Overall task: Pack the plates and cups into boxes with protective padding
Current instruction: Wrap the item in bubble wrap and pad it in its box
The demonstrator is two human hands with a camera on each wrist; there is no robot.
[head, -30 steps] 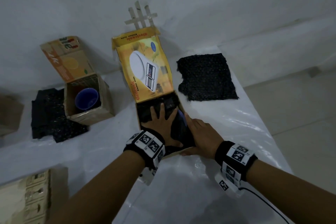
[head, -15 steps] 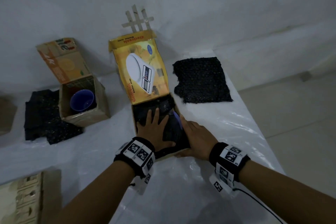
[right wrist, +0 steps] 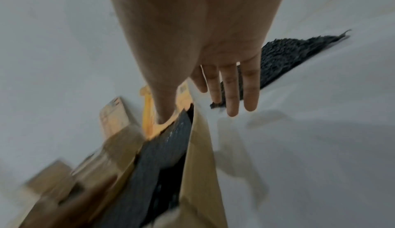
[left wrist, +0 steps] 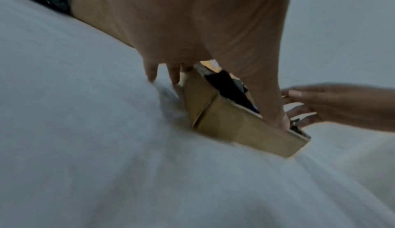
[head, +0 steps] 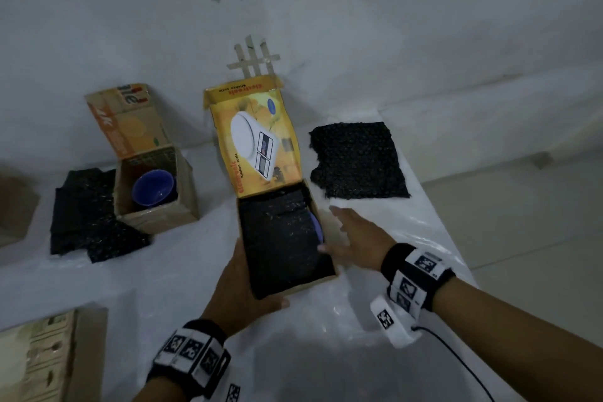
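Observation:
An open yellow kitchen-scale box (head: 313, 285) stands mid-table with its lid (head: 254, 140) upright. Black padding (head: 277, 238) fills it, and a blue plate's edge (head: 319, 229) peeks out along the right wall. My left hand (head: 243, 281) clasps the near left corner: the thumb lies along the front wall (left wrist: 235, 125) and the fingers run down the left side. My right hand (head: 352, 238) hovers with straight fingers just right of the box (right wrist: 200, 147), holding nothing. Its fingertips (right wrist: 233, 106) point toward a loose black padding sheet (head: 357, 161).
At back left, a brown carton (head: 163, 219) holds a blue cup (head: 153, 188), with more black padding (head: 85, 215) beside it. A wooden crate (head: 42, 356) sits near left. The white-covered table (head: 408, 238) ends at the right, with floor beyond.
Both hands came off the padding in the box. The left moved back to the near left corner; the right lifted out to the right of the box. The view pulled back.

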